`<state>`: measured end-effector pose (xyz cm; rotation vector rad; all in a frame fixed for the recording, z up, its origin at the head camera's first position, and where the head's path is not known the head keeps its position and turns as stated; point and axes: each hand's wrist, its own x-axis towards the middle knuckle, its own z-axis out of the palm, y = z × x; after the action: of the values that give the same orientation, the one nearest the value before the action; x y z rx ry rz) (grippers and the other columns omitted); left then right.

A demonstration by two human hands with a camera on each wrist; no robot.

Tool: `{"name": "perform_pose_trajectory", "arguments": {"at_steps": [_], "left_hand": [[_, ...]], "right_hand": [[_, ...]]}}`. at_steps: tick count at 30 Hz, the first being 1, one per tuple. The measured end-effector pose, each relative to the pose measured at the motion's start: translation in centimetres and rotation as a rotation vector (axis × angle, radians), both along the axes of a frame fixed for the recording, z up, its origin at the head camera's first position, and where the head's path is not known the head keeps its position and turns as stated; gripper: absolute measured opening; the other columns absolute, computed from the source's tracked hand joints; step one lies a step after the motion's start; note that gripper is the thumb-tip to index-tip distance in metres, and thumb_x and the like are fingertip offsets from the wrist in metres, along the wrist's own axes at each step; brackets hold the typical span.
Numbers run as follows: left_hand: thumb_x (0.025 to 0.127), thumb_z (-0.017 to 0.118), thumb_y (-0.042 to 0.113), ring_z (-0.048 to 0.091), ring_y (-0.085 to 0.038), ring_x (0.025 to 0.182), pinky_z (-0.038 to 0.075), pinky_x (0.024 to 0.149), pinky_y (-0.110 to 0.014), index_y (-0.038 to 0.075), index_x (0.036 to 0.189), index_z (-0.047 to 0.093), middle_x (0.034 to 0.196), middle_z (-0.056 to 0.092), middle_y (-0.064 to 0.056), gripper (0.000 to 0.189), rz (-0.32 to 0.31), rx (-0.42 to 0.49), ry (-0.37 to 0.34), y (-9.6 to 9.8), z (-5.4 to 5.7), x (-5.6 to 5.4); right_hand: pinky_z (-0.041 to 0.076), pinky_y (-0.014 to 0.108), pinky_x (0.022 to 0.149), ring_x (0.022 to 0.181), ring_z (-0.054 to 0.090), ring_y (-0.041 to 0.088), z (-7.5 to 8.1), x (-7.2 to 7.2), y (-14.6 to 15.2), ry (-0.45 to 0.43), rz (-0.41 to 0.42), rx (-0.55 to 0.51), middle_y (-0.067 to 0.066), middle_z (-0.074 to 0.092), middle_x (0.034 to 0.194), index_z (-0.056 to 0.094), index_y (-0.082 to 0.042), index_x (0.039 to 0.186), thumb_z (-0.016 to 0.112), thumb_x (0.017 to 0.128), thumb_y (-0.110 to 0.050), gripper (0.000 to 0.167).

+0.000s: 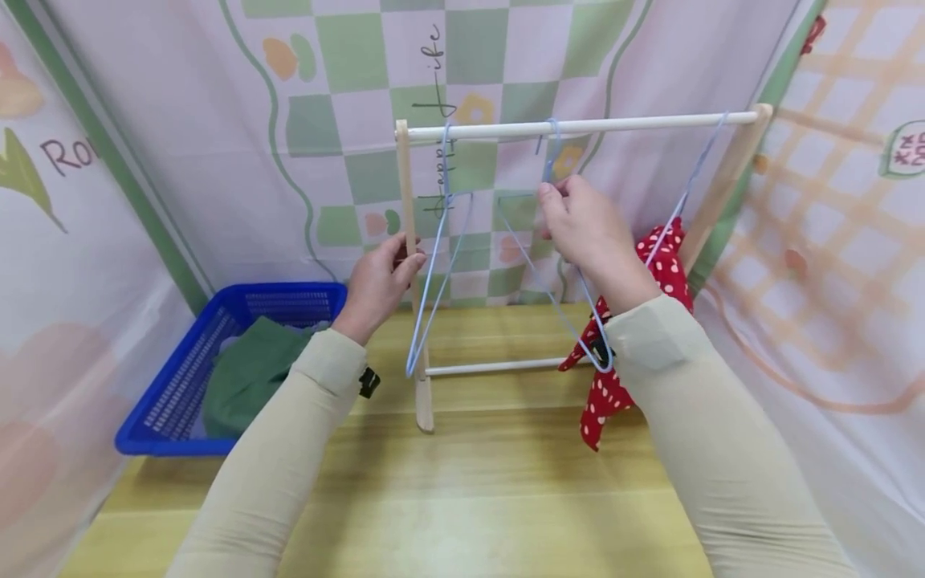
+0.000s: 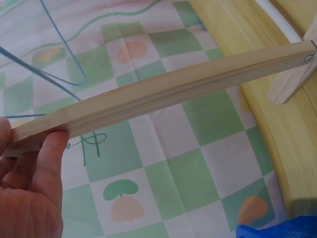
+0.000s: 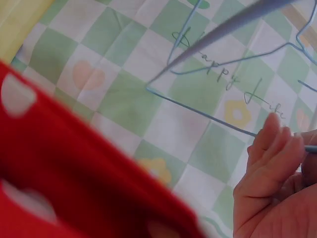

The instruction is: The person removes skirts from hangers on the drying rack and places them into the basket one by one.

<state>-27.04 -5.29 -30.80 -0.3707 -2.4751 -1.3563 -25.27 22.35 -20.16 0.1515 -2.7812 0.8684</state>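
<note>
Nearest, a sleeve [image 1: 723, 449]; beyond, my right hand's [image 1: 588, 229] fingers pinch the hanger [image 1: 549, 170], rail [image 1: 629, 124] just above. Left wrist: left hand [image 2: 37, 198] grips the post [image 2: 173, 84]; I'd brace it. Right wrist: red cloth [image 3: 64, 153] near the fingers; I'd avoid snagging.

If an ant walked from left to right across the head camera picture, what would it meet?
Blue plastic basket → left hand → leftmost thin light-blue hanger → right hand → right-side pale wooden post.
</note>
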Motion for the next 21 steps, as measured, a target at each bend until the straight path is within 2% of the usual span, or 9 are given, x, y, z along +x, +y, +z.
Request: {"name": "perform_pose_trajectory", "arguments": {"at_steps": [3, 8, 12, 14, 16, 21], "left_hand": [[0.108, 0.059, 0.027, 0.067, -0.024, 0.091, 0.059, 0.077, -0.037, 0.008, 0.129, 0.064, 0.106, 0.071, -0.01, 0.029, -0.001, -0.009, 0.009, -0.1, -0.1, 0.0], [0.108, 0.06, 0.025, 0.064, -0.022, 0.089, 0.056, 0.074, -0.036, 0.008, 0.127, 0.064, 0.105, 0.071, -0.009, 0.027, -0.002, -0.014, 0.018, -0.2, -0.1, -0.1], [0.108, 0.06, 0.026, 0.064, -0.022, 0.088, 0.055, 0.072, -0.035, 0.008, 0.126, 0.064, 0.105, 0.072, -0.009, 0.026, -0.006, -0.026, 0.036, -0.3, -0.2, -0.1], [0.108, 0.059, 0.026, 0.063, -0.022, 0.086, 0.054, 0.071, -0.034, 0.008, 0.125, 0.064, 0.105, 0.072, -0.009, 0.025, -0.01, -0.032, 0.049, -0.4, -0.3, -0.1], [0.108, 0.059, 0.027, 0.062, -0.021, 0.085, 0.053, 0.07, -0.033, 0.009, 0.124, 0.064, 0.104, 0.071, -0.009, 0.025, -0.013, -0.036, 0.056, -0.4, -0.3, -0.1], [0.108, 0.059, 0.028, 0.061, -0.021, 0.083, 0.051, 0.068, -0.032, 0.009, 0.125, 0.064, 0.103, 0.071, -0.009, 0.026, -0.018, -0.041, 0.067, -0.4, -0.4, -0.1]], "right_hand": [[0.048, 0.045, 0.081, 0.089, 0.068, 0.028, 0.4, 0.5, 0.5, -0.003, -0.009, 0.017, 0.012, 0.075, 0.113, 0.053, -0.008, 0.142, 0.028, 0.108, -0.062, 0.068], [0.047, 0.045, 0.086, 0.08, 0.072, 0.024, 0.9, 0.9, 1.6, 0.013, -0.031, 0.04, 0.01, 0.077, 0.114, 0.053, -0.01, 0.144, 0.031, 0.107, -0.062, 0.068], [0.045, 0.041, 0.081, 0.081, 0.072, 0.02, 1.5, 1.1, 2.7, 0.018, -0.069, 0.033, 0.008, 0.077, 0.116, 0.051, -0.013, 0.147, 0.034, 0.105, -0.063, 0.067], [0.043, 0.04, 0.081, 0.089, 0.071, 0.021, 1.8, 1.1, 3.5, 0.025, -0.101, 0.038, 0.009, 0.076, 0.119, 0.05, -0.014, 0.149, 0.036, 0.105, -0.064, 0.068], [0.044, 0.044, 0.084, 0.105, 0.067, 0.029, 2.1, 1.2, 4.3, 0.037, -0.14, 0.043, 0.013, 0.072, 0.127, 0.049, -0.014, 0.15, 0.037, 0.104, -0.063, 0.069], [0.041, 0.059, 0.101, 0.127, 0.055, 0.044, 2.3, 1.1, 6.3, 0.079, -0.24, 0.063, 0.021, 0.062, 0.141, 0.043, -0.011, 0.155, 0.039, 0.104, -0.058, 0.07]]}}
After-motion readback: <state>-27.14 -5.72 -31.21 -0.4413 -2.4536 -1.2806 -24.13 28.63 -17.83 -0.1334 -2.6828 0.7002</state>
